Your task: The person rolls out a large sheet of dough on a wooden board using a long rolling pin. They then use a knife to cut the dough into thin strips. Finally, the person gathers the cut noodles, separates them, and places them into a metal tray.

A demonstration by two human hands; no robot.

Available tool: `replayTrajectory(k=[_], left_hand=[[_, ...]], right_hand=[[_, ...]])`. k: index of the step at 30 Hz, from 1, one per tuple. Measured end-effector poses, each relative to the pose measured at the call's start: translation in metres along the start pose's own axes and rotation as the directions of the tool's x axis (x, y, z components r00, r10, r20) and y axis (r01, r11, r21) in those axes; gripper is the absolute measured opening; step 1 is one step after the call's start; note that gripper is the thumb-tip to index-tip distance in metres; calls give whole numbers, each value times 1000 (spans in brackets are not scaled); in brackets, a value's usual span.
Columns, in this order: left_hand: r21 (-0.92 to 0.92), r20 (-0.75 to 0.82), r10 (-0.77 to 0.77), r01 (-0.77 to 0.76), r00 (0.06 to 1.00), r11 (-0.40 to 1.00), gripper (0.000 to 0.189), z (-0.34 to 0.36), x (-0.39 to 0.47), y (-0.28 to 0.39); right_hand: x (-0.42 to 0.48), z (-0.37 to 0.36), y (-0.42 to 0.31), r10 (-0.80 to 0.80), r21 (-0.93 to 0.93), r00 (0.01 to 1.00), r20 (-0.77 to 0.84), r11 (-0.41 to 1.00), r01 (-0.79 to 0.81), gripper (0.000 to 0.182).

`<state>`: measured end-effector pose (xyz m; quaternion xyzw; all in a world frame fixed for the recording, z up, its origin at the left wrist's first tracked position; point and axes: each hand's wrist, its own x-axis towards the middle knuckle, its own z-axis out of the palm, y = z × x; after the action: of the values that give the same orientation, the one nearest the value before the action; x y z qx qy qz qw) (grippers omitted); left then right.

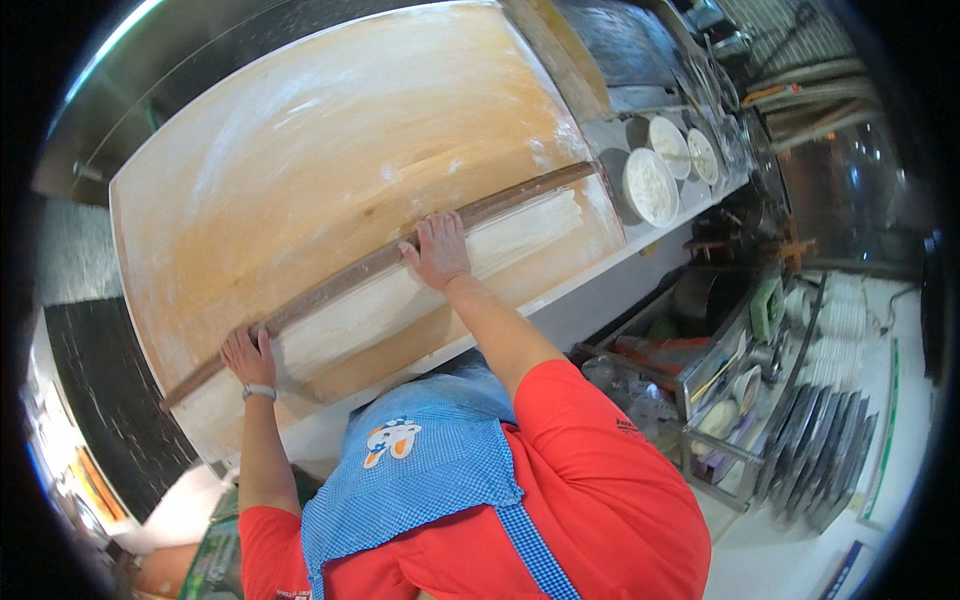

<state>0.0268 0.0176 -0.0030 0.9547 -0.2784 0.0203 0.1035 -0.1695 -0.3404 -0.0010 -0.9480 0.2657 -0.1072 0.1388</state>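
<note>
A long dark wooden rolling pin (337,289) lies slantwise across a floured wooden board (300,165). My left hand (250,358) is curled over the pin near its left end, with a band on the wrist. Farther along, past the pin's middle, my right hand (439,251) rests over it with fingers on the far side. On the near side of the pin stretches a long pale strip of dough (517,240), with layered edges at its right end. My right hand and forearm cover part of this strip.
Bowls of white flour-like powder (651,187) stand right of the board. Beyond them lies a group of utensils (709,82). A metal rack (682,390) holds kitchenware at the lower right, near stacked white bowls (836,315) and dark trays (814,450). A blue checked apron (427,480) touches the table's near side.
</note>
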Motion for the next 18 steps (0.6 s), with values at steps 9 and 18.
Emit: replayTrajectory(k=[9, 18], left_hand=[[75, 184, 81, -96, 980, 993, 38, -17, -11, -1], [52, 141, 183, -192, 973, 980, 33, 42, 21, 26]], right_hand=[[-39, -6, 13, -37, 258, 996, -84, 964, 57, 51], [-34, -82, 123, 185, 78, 983, 6, 980, -185, 72]])
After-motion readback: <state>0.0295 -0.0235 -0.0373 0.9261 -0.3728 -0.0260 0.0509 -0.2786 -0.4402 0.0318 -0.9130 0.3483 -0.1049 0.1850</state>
